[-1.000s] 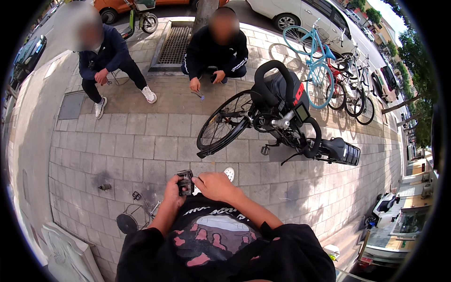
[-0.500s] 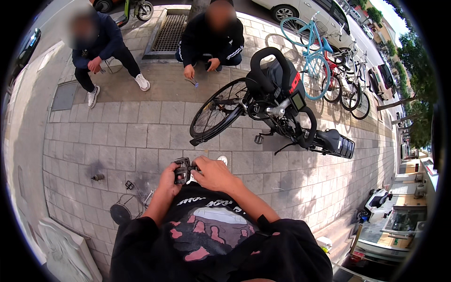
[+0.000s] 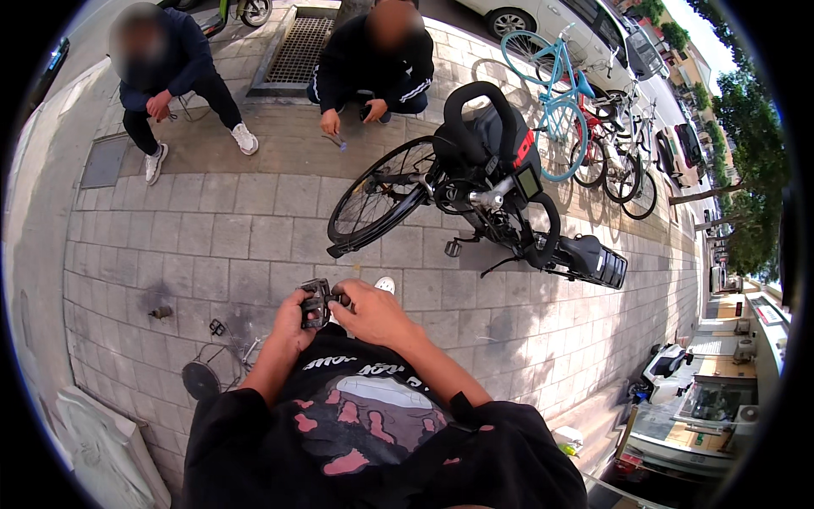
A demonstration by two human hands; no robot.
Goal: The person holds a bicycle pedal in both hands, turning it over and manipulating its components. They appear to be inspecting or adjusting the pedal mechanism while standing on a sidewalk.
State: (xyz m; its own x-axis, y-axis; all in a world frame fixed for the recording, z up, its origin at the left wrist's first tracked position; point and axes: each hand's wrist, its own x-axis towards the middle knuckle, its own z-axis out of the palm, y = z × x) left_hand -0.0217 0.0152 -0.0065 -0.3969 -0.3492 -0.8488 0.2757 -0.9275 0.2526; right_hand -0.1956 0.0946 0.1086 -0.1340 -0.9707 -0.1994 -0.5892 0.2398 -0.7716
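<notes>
Both hands grip a small black metal bicycle pedal (image 3: 315, 303) at chest height.
Left hand (image 3: 292, 325) fingers closed around pedal body; right hand (image 3: 370, 311) fingers pinch its right end; black bicycle (image 3: 475, 195) lies on grey paving (image 3: 212, 246) beyond the fingers.

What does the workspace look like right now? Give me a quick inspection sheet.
Surface: grey paving, dark stain near the small parts.
Job's things: black bicycle pedal held in front of the chest.
Clutter: small metal fitting, small black part, round black disc with wire frame on the ground to the left.
Hands: left hand grips the pedal; right hand has its fingers at the pedal's right end.
Cables: nothing seen.
Surroundings: upside-down black bicycle ahead; two crouching people beyond it; parked bicycles and cars at the upper right.
</notes>
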